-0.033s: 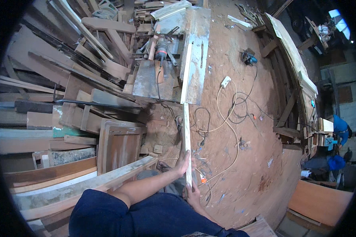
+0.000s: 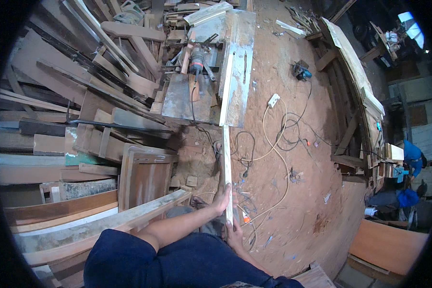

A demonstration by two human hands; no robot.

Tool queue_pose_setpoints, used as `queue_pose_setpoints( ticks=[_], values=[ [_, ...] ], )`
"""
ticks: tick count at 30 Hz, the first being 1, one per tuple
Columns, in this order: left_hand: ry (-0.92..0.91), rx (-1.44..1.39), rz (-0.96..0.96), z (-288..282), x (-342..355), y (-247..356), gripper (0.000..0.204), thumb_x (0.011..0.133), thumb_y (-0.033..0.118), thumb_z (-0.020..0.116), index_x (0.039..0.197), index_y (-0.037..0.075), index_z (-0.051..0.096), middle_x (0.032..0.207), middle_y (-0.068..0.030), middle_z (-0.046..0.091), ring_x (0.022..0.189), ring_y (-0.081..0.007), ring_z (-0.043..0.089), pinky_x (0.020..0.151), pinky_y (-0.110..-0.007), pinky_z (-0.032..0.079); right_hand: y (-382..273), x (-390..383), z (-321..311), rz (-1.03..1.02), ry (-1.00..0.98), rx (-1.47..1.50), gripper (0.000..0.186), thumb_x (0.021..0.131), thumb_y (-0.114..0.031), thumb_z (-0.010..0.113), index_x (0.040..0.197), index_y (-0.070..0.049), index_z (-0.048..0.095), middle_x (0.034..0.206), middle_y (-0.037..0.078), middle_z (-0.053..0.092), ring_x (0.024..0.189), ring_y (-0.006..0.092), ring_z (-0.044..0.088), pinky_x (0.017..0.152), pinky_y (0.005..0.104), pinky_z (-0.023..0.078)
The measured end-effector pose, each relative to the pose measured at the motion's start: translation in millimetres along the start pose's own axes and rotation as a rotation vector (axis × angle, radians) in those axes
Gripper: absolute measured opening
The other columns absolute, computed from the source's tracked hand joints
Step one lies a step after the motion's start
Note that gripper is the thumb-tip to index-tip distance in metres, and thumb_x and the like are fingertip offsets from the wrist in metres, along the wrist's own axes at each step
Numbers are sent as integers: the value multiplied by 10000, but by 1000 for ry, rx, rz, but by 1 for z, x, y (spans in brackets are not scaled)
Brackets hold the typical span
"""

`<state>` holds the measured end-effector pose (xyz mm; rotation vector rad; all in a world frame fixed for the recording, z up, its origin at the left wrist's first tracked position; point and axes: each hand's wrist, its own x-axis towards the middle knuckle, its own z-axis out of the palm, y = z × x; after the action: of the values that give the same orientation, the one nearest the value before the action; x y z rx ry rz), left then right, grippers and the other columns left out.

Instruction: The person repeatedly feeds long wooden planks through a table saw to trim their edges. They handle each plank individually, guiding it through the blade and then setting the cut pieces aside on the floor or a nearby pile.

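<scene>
A long, pale wooden strip [image 2: 227, 163] runs away from my body toward the near edge of a dusty metal machine table [image 2: 241, 43]. My left hand [image 2: 221, 200] grips the strip from its left side, part way along, with the thumb on top. Closer to me, my right hand [image 2: 234, 234] holds the strip's near end, thumb up against it. The fingers of both hands are partly hidden under the wood. At the strip's far end, a straight pale wooden edge [image 2: 227, 89] on the tabletop lines up with it. A dark slot [image 2: 245, 67] shows in the metal.
A corded power tool [image 2: 197, 60] lies left on the bench. Cables and a white socket block [image 2: 273, 100] cross the dirt floor, with a blue power tool [image 2: 301, 71] farther off. Stacked boards [image 2: 81, 139] crowd the left. A co-worker in blue [image 2: 413, 158] is at far right.
</scene>
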<state>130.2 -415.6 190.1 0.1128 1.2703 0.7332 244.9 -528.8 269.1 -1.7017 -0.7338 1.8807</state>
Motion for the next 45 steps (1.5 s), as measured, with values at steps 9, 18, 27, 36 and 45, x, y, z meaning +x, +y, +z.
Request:
queue_pose_setpoints(
  ticks=[9, 18, 27, 36, 45],
  values=[
    [-21, 387, 101, -8, -3, -29, 446, 1058, 393, 453, 1230, -8, 544, 915, -127, 678, 808, -255, 684, 706, -394, 558, -27, 12, -13, -11, -89, 41, 385, 1066, -304, 490, 1406, -126, 522, 732, 24, 608, 553, 126, 565, 495, 281, 472],
    [-123, 302, 59, 9, -25, 10, 497, 1058, 420, 435, 1199, -38, 564, 962, -142, 701, 763, -250, 665, 657, -418, 538, -41, 31, -26, -43, -90, -123, 515, 1051, -335, 518, 1531, -189, 405, 706, 67, 618, 515, 154, 566, 464, 302, 471],
    [-85, 319, 115, 7, 12, 6, 545, 1044, 484, 427, 1050, 12, 699, 831, -116, 714, 705, -228, 665, 630, -376, 519, -60, 43, -21, 6, -58, -214, 513, 1051, -355, 497, 1523, -169, 423, 794, 86, 651, 603, 162, 612, 543, 322, 508],
    [-111, 371, 103, 7, 37, 19, 560, 1024, 517, 448, 1044, 23, 711, 773, -93, 694, 571, -191, 600, 483, -370, 443, -81, 48, -10, -117, -25, -244, 527, 1051, -340, 493, 1513, -101, 414, 1013, 118, 610, 837, 189, 570, 712, 331, 459],
    [-148, 319, 55, -13, 44, 37, 501, 1035, 479, 451, 1034, 30, 674, 772, -85, 675, 568, -170, 592, 479, -342, 440, -152, 18, 31, 48, -20, -390, 562, 1050, -320, 488, 1544, -81, 367, 1340, 169, 614, 1175, 246, 604, 986, 363, 471]
  ],
)
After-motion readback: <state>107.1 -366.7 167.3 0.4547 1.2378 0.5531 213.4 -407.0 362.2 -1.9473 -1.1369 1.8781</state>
